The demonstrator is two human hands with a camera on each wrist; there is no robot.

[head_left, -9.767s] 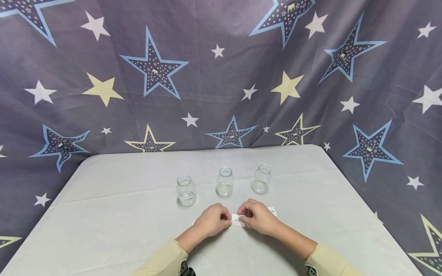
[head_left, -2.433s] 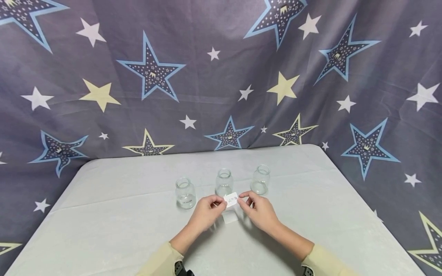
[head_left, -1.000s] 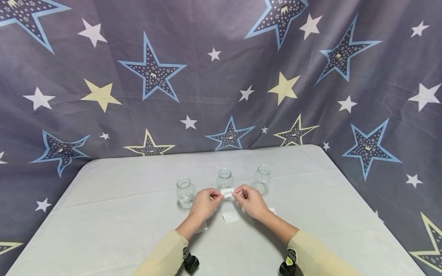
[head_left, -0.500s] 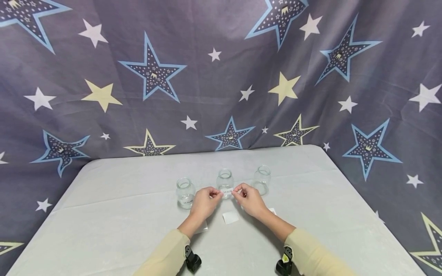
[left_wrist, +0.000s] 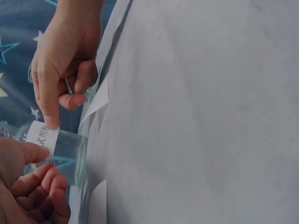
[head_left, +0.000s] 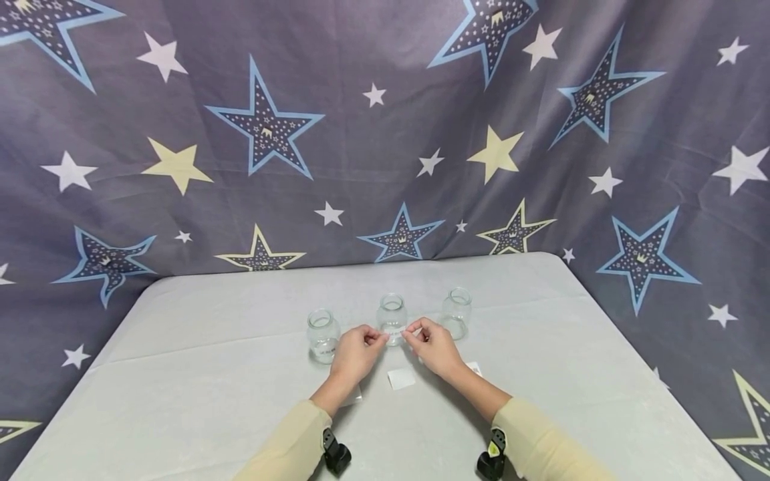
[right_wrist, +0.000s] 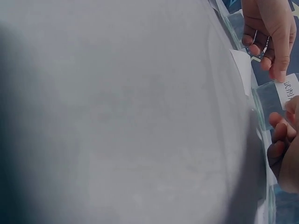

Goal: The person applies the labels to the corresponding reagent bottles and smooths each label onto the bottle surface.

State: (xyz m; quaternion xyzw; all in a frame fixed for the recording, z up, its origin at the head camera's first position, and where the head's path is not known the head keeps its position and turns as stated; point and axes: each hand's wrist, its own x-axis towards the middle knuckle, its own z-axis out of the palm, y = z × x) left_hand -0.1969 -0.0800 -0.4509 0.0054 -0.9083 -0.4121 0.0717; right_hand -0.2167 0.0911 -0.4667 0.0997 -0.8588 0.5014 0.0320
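Note:
A white label (head_left: 394,331) with handwritten characters lies against the lower front of the middle glass jar (head_left: 392,312). My left hand (head_left: 355,355) holds its left end between thumb and fingers, while my right hand (head_left: 436,349) pinches the right end. In the left wrist view, both thumbs are at opposite ends of the label (left_wrist: 41,132), which overlaps the clear glass jar (left_wrist: 70,161). The right wrist view shows part of the writing on the label (right_wrist: 288,88). To the left stands another glass jar (head_left: 323,329) bearing a similar label low on its side.
A third glass jar (head_left: 456,314), without a visible label, stands at the right. A blank white paper piece (head_left: 401,379) lies before the middle jar. Another white label sheet (head_left: 474,368) shows beyond the right wrist, and a paper piece (head_left: 353,397) is partly hidden by the left forearm.
The label was handled low over the table, then lifted, turned upright and brought to the middle jar. Over the last second it has come flat against the glass. The jars stayed put.

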